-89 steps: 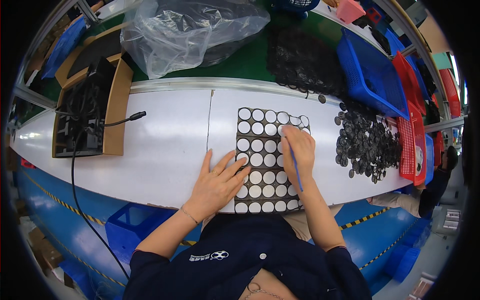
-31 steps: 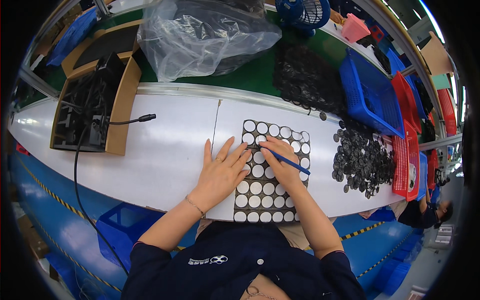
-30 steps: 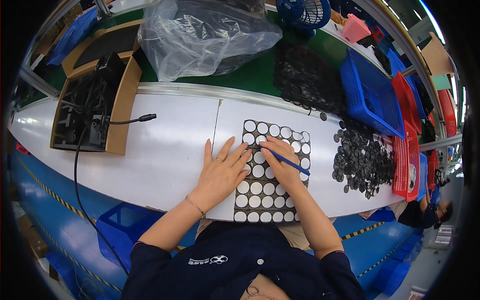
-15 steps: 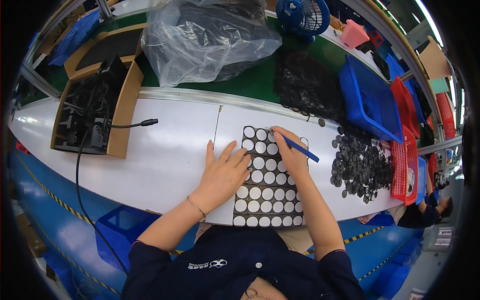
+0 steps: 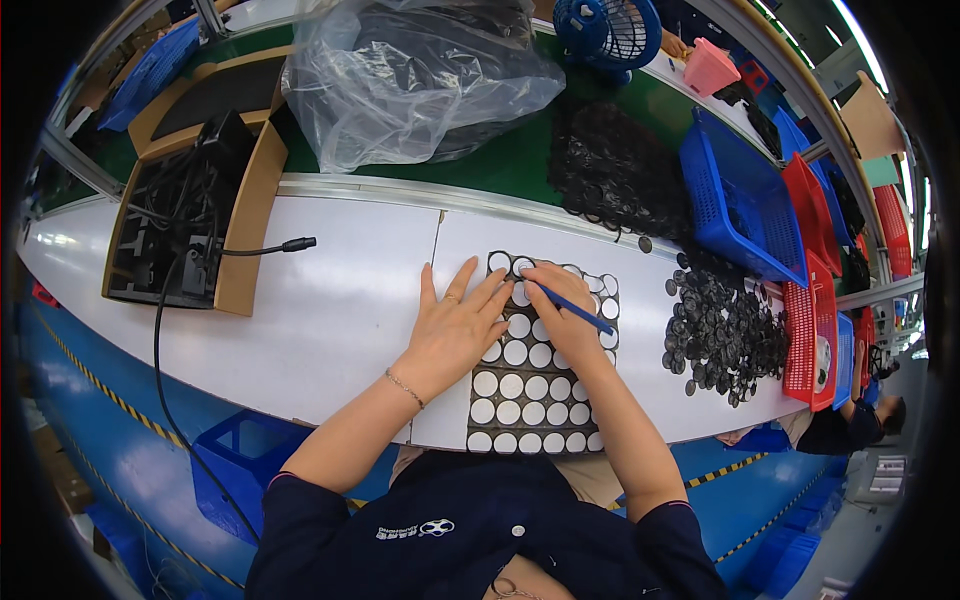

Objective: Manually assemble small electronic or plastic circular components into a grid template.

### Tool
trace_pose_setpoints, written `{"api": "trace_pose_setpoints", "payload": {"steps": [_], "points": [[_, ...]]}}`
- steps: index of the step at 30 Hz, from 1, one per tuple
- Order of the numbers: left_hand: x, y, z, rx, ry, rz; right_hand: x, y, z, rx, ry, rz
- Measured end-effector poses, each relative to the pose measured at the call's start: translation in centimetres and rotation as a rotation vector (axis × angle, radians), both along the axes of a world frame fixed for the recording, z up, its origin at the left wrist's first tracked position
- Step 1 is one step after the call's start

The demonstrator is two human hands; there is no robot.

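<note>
A dark sheet [image 5: 525,371] lies on the white table, covered with rows of round white discs [image 5: 509,386]. My left hand [image 5: 445,335] rests palm down at the sheet's left edge, fingers spread, with the fingertips over its upper left part. In my right hand [image 5: 568,330] is a slim blue pen-like tool [image 5: 592,318], its back end slanting out to the right. The fingers of this hand pinch the tool over the second disc of the far row. Its tip is hidden by my fingers.
Loose black discs [image 5: 715,335] are heaped on the right, beside a red basket [image 5: 808,345] and a blue basket [image 5: 735,215]. On the left, a cardboard box [image 5: 245,230] holds black parts, with a cable hanging down. A clear plastic bag [image 5: 420,90] lies beyond.
My right hand and the blue tool have moved left, from about the third disc of the far row to the second. My left hand has shifted slightly up, its fingers nearer the right hand.
</note>
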State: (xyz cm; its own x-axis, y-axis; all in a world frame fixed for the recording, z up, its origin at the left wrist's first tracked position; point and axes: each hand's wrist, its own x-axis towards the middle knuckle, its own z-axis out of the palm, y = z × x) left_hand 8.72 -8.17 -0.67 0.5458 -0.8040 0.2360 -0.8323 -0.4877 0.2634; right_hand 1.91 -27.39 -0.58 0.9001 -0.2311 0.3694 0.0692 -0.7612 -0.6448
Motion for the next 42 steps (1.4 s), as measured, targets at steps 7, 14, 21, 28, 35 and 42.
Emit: {"api": "trace_pose_setpoints", "payload": {"steps": [7, 14, 21, 28, 35, 42], "points": [[0.1, -0.1, 0.3, 0.005, -0.019, -0.006, 3.5, -3.6, 0.8, -0.603, -0.283, -0.109], [0.1, 0.4, 0.7, -0.004, 0.014, 0.017, 2.1, -1.3, 1.4, 0.187, -0.067, -0.069], [0.5, 1.3, 0.8, 0.019, -0.015, 0.054, 1.9, 1.1, -0.2, 0.208, 0.071, 0.039], [0.3, 1.1, 0.9, 0.017, -0.021, 0.059, 1.9, 1.2, 0.0, 0.179, 0.093, 0.042], [0.3, 1.1, 1.0, 0.014, -0.018, 0.057, 1.9, 1.2, 0.2, 0.165, 0.089, 0.036], [0.3, 1.2, 1.0, 0.029, -0.022, 0.06, 2.8, 1.4, 0.5, -0.557, -0.215, 0.177]]}}
